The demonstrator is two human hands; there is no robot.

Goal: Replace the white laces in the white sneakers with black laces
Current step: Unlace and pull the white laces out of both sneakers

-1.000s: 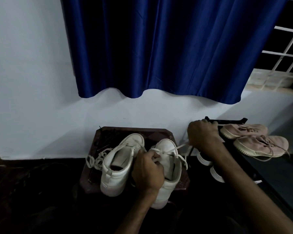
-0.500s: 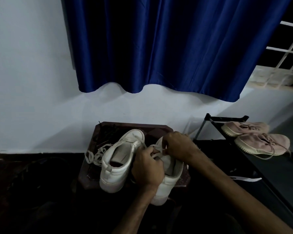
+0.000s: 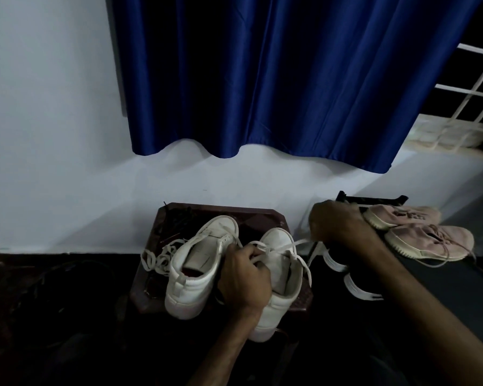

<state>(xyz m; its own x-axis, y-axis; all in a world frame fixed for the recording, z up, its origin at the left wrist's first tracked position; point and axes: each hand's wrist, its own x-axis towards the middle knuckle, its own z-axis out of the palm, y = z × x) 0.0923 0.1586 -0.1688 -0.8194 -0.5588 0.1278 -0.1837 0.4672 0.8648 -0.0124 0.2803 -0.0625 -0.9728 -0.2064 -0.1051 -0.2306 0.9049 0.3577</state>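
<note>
Two white sneakers are standing side by side, toes toward the wall, on a dark brown stool [image 3: 265, 215]. The left hand [image 3: 246, 277] is gripping the right-side sneaker [image 3: 280, 240] at its tongue and upper eyelets, with the fingers curled tightly over the lacing. The right hand [image 3: 338, 224] is sitting off to the right of the stool, fingers curled and closed on a strand of the white lace [image 3: 300, 243], which is stretching taut from the sneaker's eyelets to that hand. Another length of the same lace is hanging down the sneaker's outer side. The left-side sneaker [image 3: 198, 263] is standing unlaced, and a loose white lace [image 3: 156, 256] is lying in a heap against its outer side on the stool. The black laces [image 3: 176, 222] are lying bunched at the stool's far left corner, untouched by either hand. A pair of pink shoes [image 3: 427, 238] is resting on a black rack [image 3: 374, 198] just beyond the right hand. A blue curtain [image 3: 262, 79] is hanging against the white wall.
</note>
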